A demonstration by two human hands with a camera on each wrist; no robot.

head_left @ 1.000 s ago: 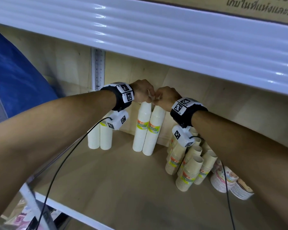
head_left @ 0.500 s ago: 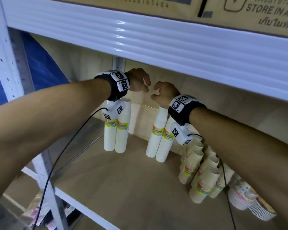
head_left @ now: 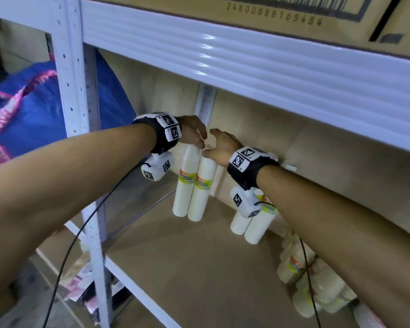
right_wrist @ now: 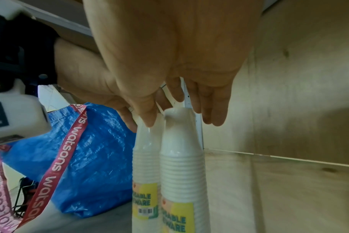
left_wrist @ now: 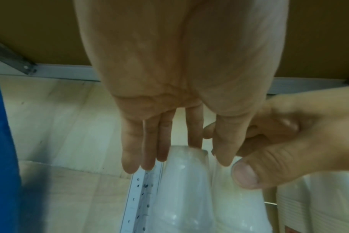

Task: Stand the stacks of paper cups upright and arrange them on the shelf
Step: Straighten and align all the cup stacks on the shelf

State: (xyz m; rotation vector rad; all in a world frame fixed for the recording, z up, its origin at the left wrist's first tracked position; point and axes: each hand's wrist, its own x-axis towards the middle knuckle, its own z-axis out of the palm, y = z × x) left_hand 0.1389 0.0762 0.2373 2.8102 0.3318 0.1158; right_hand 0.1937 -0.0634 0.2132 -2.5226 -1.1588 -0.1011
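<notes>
Hands have shifted from the right pair of stacks [head_left: 251,223] to the left pair of stacks [head_left: 194,185], which stands upright on the shelf [head_left: 199,268] by the rear post. Left hand [head_left: 193,133] lies with straight fingers on the tops; right hand [head_left: 220,146], fingers loosely extended, touches them with the thumb. A blue bag [head_left: 33,110] sits outside the frame.

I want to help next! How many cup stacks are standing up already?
Four white stacks stand: one pair in the corner, another beside it. Both hands, left and right, are at the corner pair's tops. Blurry stacks further right still lie down.
</notes>
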